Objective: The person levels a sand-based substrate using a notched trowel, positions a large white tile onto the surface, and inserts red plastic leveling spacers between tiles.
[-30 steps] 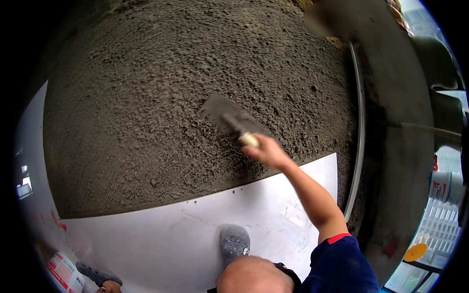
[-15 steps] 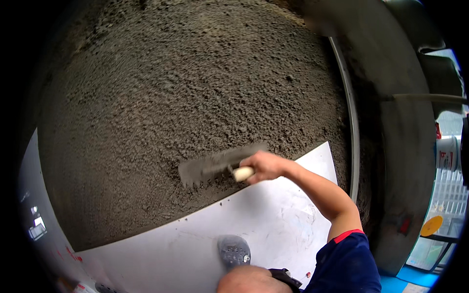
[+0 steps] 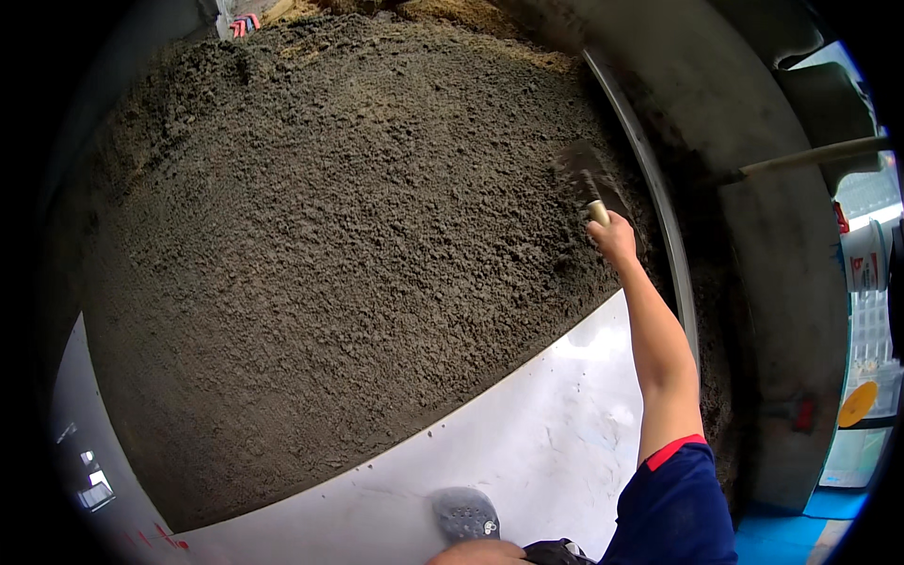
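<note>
My right hand (image 3: 614, 237) grips the pale handle of a metal trowel (image 3: 598, 182), its fingers wrapped round it. The blade, slightly blurred, is on the rough, dark grey wet mortar bed (image 3: 348, 235), near its right side beside a long metal straightedge (image 3: 638, 149). A white board (image 3: 556, 405) lies along the near edge of the mortar, with my grey clog (image 3: 463, 511) on it. My left hand is out of the picture.
A second white panel (image 3: 80, 414) runs along the left. At the right are a dark concrete step (image 3: 772, 311), a pole (image 3: 800, 158), pale containers (image 3: 863, 259), a yellow disc (image 3: 859, 405) and a blue floor area (image 3: 782, 537). Sandy material (image 3: 443, 24) shows at the far edge.
My right hand and the trowel moved back toward me and leftward, then forward and right to beside the straightedge. The view has shifted, showing more of the far edge.
</note>
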Available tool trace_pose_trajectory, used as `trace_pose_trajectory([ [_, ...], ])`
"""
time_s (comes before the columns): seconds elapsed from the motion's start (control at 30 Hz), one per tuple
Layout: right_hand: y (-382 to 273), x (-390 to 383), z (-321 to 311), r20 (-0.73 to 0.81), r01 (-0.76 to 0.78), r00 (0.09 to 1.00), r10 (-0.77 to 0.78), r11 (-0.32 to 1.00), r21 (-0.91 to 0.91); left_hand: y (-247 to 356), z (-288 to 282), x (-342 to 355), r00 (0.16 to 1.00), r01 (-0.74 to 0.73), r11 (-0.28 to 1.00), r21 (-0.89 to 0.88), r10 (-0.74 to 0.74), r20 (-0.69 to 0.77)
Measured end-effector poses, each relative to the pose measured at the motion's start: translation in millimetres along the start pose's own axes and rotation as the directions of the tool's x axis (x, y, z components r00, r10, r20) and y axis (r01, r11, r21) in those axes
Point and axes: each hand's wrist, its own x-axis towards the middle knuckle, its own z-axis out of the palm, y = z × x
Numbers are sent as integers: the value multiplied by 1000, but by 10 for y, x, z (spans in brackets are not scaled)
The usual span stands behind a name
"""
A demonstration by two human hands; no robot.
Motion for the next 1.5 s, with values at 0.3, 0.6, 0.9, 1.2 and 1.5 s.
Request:
trace_pose_trajectory([
  [0.3, 444, -292, 302, 232, -412, 889, 395, 465, 784, -1588, 367, 1261, 843, -532, 736, 419, 415, 343],
  [0.6, -568, -1189, 804, 502, -560, 827, 254, 288, 777, 1471, 743, 1104, 779, -296, 954, -40, 266, 568],
  [0.9, -1046, -2756, 856, 730, -273, 564, -387, 747, 607, 3188, 1018, 1212, 625, -615, 783, 92, 412, 663],
  [1.2, 1195, -3399, -110, 402, -443, 882, 245, 724, 530, 5189, 881, -193, 370, -638, 109, -762, 912, -180],
  [1.5, 2984, -4060, -655, 204, -675, 713, 671, 577, 459, 3518, 1060, 643, 556, -743, 474, -472, 45, -830],
])
